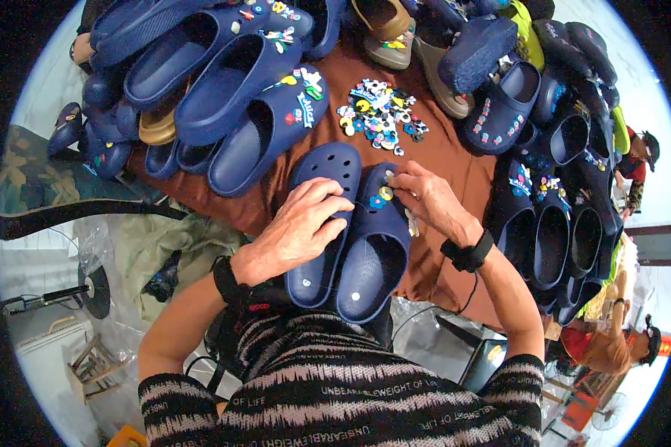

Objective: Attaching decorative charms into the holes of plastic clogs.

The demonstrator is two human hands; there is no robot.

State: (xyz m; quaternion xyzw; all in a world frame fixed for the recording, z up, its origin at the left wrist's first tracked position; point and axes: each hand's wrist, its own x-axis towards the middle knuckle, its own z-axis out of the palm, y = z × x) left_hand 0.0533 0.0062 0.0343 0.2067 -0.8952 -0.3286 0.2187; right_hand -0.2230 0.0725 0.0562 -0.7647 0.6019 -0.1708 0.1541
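Two navy blue clogs lie side by side at the table's near edge, toes away from me. My left hand (300, 227) rests across the left clog (326, 164), its bent fingers holding it and reaching toward the neighbouring shoe. That right clog (371, 226) carries a few charms on its upper, among them a blue flower charm (380, 198). Over its toe, my right hand (431, 197) is closed in a pinch on a small pale charm, mostly covered by the fingertips. Beyond both shoes sits a pile of loose colourful charms (380, 115).
Brown cloth (276, 212) covers the table. Navy clogs (265, 138), several with charms, are heaped at the far left. More clogs (552, 242) crowd the right side. A chair (78, 182) stands at left; two other people (611, 343) are at the far right.
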